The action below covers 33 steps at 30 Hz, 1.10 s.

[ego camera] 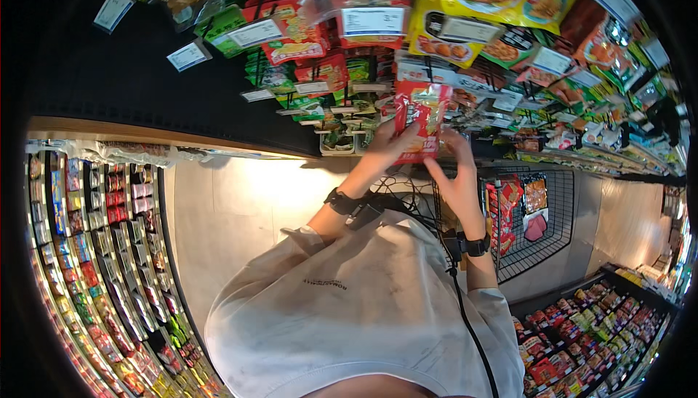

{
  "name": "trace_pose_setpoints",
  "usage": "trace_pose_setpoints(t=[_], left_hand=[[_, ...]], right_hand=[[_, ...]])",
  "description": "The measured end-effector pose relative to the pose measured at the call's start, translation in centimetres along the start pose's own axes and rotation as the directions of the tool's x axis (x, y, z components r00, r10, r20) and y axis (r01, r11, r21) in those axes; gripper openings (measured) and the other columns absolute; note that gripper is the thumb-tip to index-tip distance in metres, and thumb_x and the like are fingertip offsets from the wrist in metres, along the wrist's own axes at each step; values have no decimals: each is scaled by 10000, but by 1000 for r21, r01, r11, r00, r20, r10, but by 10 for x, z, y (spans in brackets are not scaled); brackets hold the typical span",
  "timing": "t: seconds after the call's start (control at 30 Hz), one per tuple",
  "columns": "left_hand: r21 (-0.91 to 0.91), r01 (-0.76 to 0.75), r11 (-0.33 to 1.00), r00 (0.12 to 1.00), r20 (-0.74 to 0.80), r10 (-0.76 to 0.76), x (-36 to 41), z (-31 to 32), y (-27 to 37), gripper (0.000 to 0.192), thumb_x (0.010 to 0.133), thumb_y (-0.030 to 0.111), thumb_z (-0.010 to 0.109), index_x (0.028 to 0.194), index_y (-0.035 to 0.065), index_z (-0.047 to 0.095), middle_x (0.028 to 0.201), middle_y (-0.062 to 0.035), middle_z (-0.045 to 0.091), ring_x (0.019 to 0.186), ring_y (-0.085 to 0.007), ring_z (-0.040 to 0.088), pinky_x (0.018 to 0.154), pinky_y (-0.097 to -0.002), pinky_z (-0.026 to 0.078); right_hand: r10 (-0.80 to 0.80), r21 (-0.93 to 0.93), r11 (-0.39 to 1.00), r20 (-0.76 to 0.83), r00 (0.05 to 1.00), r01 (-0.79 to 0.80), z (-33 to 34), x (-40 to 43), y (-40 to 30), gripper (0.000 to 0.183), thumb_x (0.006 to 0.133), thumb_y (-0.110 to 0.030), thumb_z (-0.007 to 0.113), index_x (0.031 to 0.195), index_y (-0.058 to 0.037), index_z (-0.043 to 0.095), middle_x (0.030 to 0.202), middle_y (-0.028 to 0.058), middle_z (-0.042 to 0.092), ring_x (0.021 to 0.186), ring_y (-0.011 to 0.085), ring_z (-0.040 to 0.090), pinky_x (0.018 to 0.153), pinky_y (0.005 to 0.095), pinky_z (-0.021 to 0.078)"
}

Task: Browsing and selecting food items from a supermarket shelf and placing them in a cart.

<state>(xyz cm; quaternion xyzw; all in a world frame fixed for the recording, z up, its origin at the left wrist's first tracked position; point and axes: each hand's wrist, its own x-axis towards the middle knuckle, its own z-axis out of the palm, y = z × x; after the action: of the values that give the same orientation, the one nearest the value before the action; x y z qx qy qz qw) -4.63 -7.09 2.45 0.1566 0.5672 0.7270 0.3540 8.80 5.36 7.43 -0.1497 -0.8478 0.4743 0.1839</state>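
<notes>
A red plastic snack packet is held up in front of the hanging display. My left hand grips its left edge, the thumb lying across the front. At the packet's lower right is my right hand, its thumb at the bottom edge and its fingers by the right side; whether it grips is hard to tell. Just above hang yellow food packets and a red packet on hooks with price tags. A black wire shopping cart stands right of my right arm, holding red packets and a pink packet.
Tiled floor lies below. Stocked shelves line the left side. A low bin of packaged goods stands at the lower right. Tangled black cables hang between my forearms, and one cable runs down my shirt.
</notes>
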Motion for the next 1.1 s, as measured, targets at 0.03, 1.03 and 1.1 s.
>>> trace_pose_setpoints(t=[0.03, 1.03, 1.1], left_hand=[[-21, 51, 998, 999, 19, -51, -2, -18, 1, 273, 980, 232, 622, 1111, -6, 651, 960, -42, 705, 843, -75, 633, 756, -275, 509], [-59, 165, 985, 985, -31, -167, 15, -135, -35, 413, 943, 137, 660, 1325, 35, 539, 1085, -78, 678, 994, -134, 649, 795, -270, 551], [-119, 188, 975, 978, -71, -197, 12, -128, -25, 401, 935, 154, 675, 1300, 32, 561, 1078, -79, 684, 979, -121, 651, 772, -261, 550]], right_hand=[[74, 21, 997, -104, 992, -72, 11, 5, 8, 553, 846, -176, 759, 1304, 13, 513, 1328, 179, 536, 1239, 304, 523, 987, 410, 457], [394, 653, 616, 230, 890, -441, 118, 76, 67, 350, 930, -54, 671, 1253, -43, 538, 954, 38, 709, 892, 91, 646, 777, 250, 510], [394, 657, 614, 225, 891, -437, 118, 76, 66, 366, 929, -56, 673, 1268, -42, 535, 957, 38, 709, 894, 89, 645, 772, 245, 509]])
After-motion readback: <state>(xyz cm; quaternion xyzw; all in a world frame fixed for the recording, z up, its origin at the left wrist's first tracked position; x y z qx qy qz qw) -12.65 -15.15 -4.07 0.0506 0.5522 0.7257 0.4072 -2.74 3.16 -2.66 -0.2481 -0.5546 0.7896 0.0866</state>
